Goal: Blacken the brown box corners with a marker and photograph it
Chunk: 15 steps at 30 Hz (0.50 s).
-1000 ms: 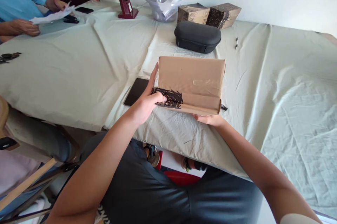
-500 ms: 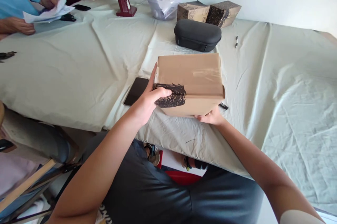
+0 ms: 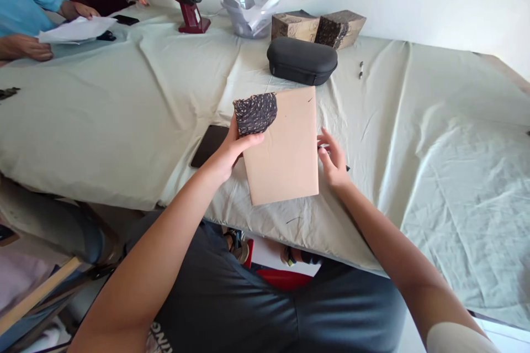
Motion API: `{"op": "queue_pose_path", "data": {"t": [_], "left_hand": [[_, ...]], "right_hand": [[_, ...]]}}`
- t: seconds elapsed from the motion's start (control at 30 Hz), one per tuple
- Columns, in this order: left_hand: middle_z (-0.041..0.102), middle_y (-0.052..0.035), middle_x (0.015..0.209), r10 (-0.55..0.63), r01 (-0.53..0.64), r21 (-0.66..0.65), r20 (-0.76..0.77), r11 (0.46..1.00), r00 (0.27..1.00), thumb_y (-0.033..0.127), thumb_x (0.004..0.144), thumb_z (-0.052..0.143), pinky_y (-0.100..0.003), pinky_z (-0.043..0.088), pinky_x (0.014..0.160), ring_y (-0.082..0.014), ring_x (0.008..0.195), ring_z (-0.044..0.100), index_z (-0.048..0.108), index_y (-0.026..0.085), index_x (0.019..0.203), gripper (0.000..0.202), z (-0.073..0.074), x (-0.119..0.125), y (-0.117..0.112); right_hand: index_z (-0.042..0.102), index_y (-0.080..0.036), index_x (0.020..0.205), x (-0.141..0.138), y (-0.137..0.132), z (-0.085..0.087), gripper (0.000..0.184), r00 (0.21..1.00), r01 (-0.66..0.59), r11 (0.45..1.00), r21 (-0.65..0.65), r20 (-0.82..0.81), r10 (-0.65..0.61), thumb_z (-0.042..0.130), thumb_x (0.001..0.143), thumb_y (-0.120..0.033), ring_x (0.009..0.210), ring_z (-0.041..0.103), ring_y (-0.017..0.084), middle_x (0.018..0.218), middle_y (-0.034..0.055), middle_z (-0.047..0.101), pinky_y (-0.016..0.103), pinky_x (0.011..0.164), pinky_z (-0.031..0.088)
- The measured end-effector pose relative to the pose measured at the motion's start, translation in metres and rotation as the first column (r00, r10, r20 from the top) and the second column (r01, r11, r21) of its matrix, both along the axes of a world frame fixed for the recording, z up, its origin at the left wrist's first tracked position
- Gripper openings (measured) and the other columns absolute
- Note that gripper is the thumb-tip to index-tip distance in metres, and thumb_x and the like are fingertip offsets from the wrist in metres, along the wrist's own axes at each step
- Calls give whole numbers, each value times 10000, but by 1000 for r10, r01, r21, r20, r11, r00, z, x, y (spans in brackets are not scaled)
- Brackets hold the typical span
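A brown paper-wrapped box point(image 3: 285, 154) with a patch of black scribble on its upper left corner stands tilted over the front of the cloth-covered table point(image 3: 124, 115). My left hand point(image 3: 234, 146) grips its left edge, thumb on the front face just below the scribble. My right hand point(image 3: 333, 159) hovers at the box's right edge with fingers spread, holding nothing. A black pen point(image 3: 345, 167) lies on the cloth just behind my right hand, mostly hidden.
A dark phone point(image 3: 209, 145) lies left of the box. Behind are a black hard case point(image 3: 302, 61), two scribbled boxes point(image 3: 318, 27), a container of paper point(image 3: 248, 10), a fan base point(image 3: 192, 24) and a small marker point(image 3: 361, 69). Another person's hands point(image 3: 28, 46) hold paper at far left.
The box has been turned up so a broad plain face shows and the scribbled patch sits at the top left. My right hand came out from under it and opened.
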<state>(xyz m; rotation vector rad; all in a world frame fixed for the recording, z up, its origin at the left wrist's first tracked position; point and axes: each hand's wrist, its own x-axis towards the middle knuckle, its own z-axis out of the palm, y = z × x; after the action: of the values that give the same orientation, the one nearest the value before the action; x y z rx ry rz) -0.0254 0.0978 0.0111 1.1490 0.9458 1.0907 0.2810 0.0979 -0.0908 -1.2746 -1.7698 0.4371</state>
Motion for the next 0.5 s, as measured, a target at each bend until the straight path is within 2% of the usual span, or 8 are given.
{"op": "queue_pose_path", "data": {"t": [0.03, 0.1, 0.17, 0.2, 0.33, 0.5], "left_hand": [[619, -74, 1590, 8, -8, -27, 1, 1000, 1000, 446, 785, 872, -499, 531, 1180, -388, 1484, 570, 461, 338, 1613, 930, 1, 0, -1], [660, -47, 1539, 42, -42, -54, -17, 998, 999, 449, 814, 856, -472, 577, 1098, -369, 1427, 618, 504, 374, 1572, 839, 1, -1, -3], [683, -42, 1499, 85, -87, -67, -33, 994, 996, 468, 824, 842, -463, 599, 1041, -364, 1385, 644, 532, 378, 1535, 781, -2, -1, -2], [687, -45, 1490, 99, -102, -78, -35, 992, 994, 476, 823, 837, -461, 603, 1026, -363, 1376, 648, 539, 372, 1522, 767, -3, -1, -1], [696, -50, 1467, 105, -109, -145, -37, 983, 994, 507, 821, 828, -450, 599, 1000, -352, 1360, 649, 549, 363, 1500, 748, -9, -1, 4], [732, -74, 1368, 77, -90, -229, -63, 969, 995, 570, 811, 838, -452, 583, 978, -344, 1237, 697, 602, 322, 1428, 705, -11, -3, 5]], "right_hand": [[578, -252, 1542, 5, 4, 2, 628, 984, 133, 991, 15, 117, -134, 462, 1025, -590, 1205, 634, 350, 1342, 159, 692, 561, 1042, 517], [700, -190, 1367, 14, 9, 4, 513, 874, 326, 945, 9, 377, -305, 578, 951, -463, 1234, 576, 408, 1268, 202, 704, 603, 1060, 461], [748, -150, 1212, 19, 13, 6, 405, 761, 408, 912, -53, 572, -307, 576, 934, -389, 1217, 556, 438, 1212, 235, 706, 597, 1031, 452], [748, -135, 1180, 19, 13, 8, 379, 731, 418, 904, -89, 624, -277, 551, 948, -361, 1201, 564, 437, 1200, 247, 705, 573, 1011, 459], [678, -85, 1266, 10, 12, 19, 402, 730, 416, 888, -195, 654, -198, 400, 1043, -272, 1132, 645, 386, 1258, 270, 715, 457, 913, 484], [662, -157, 1287, 2, 5, 36, 409, 733, 470, 830, -300, 656, -178, 340, 1113, -342, 966, 717, 324, 1227, 207, 771, 360, 701, 410]]}}
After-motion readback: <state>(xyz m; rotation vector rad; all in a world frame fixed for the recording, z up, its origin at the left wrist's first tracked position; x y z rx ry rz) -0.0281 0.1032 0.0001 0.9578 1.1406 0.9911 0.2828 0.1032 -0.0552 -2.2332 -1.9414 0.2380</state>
